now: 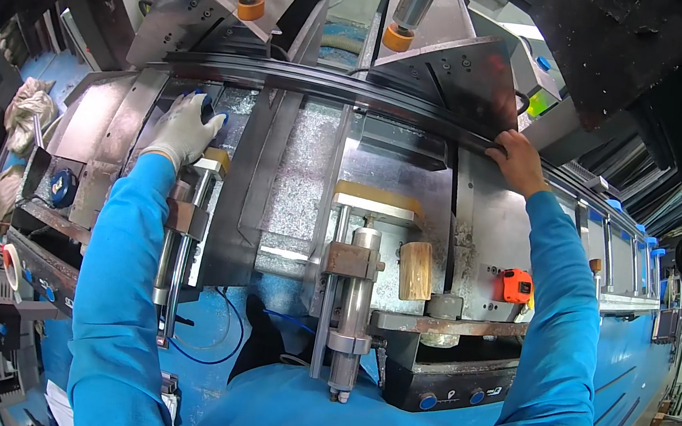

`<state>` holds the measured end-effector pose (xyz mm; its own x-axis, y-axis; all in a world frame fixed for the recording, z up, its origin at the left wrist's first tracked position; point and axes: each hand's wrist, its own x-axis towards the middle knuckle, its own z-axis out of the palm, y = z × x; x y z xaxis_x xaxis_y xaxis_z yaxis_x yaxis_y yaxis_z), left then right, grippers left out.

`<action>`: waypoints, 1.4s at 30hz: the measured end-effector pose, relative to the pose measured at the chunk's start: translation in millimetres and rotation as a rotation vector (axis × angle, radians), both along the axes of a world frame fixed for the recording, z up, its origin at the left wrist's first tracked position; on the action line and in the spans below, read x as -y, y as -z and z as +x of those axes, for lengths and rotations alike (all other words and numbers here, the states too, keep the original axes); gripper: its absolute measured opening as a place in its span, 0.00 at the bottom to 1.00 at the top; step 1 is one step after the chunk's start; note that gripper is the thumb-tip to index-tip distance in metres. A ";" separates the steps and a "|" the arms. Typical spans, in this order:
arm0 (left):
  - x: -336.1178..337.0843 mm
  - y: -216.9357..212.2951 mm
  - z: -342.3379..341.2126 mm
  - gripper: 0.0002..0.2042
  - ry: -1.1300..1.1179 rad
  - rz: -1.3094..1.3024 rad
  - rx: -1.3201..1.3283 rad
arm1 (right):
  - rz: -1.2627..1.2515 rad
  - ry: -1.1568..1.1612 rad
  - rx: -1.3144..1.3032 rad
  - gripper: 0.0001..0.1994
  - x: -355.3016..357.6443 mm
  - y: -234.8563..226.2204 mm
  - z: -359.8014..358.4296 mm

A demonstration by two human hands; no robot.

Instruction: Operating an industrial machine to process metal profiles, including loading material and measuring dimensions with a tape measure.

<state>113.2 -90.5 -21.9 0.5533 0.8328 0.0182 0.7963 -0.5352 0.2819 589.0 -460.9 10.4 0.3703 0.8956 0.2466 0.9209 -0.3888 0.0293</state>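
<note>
A long black metal profile (316, 81) lies across the far side of the machine bed, in front of two angled steel plates. My right hand (518, 162), bare, has its fingers curled on the profile's right part. My left hand (184, 130), in a white glove, is closed around a small dark blue object (205, 110) on the metal bed, a little nearer than the profile. The glove hides most of this object, so its kind cannot be made out. A dark block (400, 144) lies on the bed between my hands.
Two clamp cylinders, one at the centre (356, 303) and one by my left forearm, stand on the near side. An orange tape measure (515, 286) rests by my right forearm. A wooden block (415, 270) sits beside the centre cylinder. Two orange-tipped rods (399, 38) hang above.
</note>
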 end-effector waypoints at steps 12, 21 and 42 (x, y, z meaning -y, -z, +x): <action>3.2 -6.1 -1.4 0.28 0.010 0.004 -0.016 | 0.030 -0.301 0.074 0.21 -75.5 -5.0 -66.8; 1.3 -1.7 1.3 0.27 0.038 0.049 0.012 | 0.011 -0.430 0.143 0.11 -155.4 7.9 -99.9; 2.5 0.4 -9.4 0.27 0.016 0.019 0.021 | 0.018 -0.400 0.132 0.27 -259.1 19.5 -189.5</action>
